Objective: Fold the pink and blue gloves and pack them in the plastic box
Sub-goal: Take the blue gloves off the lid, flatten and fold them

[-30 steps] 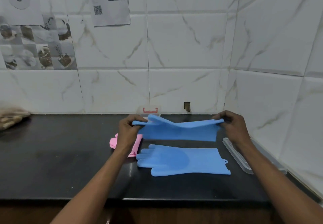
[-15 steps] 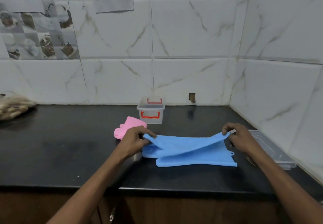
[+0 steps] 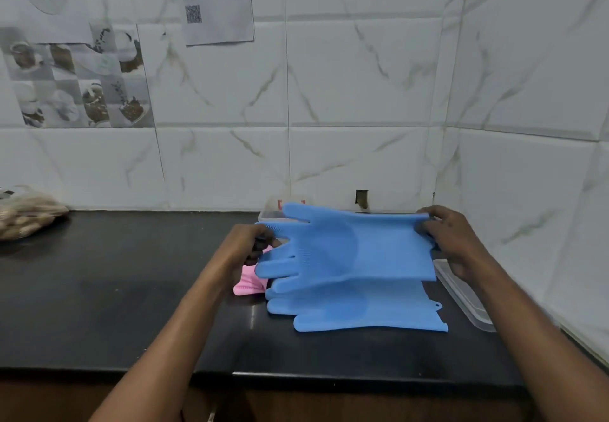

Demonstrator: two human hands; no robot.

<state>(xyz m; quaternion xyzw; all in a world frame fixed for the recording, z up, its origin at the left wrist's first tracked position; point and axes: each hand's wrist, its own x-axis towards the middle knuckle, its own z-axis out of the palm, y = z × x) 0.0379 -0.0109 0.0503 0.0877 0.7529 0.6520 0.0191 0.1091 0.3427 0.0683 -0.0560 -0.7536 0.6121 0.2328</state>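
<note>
I hold one blue glove [image 3: 349, 250] stretched flat in the air above the black counter [image 3: 131, 290]. My left hand [image 3: 247, 247] grips its finger end and my right hand [image 3: 451, 240] grips its cuff. A second blue glove [image 3: 362, 313] lies flat on the counter just below it, fingers pointing left. A pink glove [image 3: 248, 285] peeks out between my left wrist and the blue gloves. The clear plastic box [image 3: 273, 209] with red handles stands by the back wall, mostly hidden behind the raised glove.
A clear plastic lid [image 3: 464, 296] lies on the counter along the right wall. A bag of brownish items [image 3: 26, 217] sits at the far left by the wall. Tiled walls close the back and right. The counter's front edge runs below my forearms.
The upper blue glove, lowered onto the lying one half a second ago, is lifted again and held spread above it. The view has tilted up.
</note>
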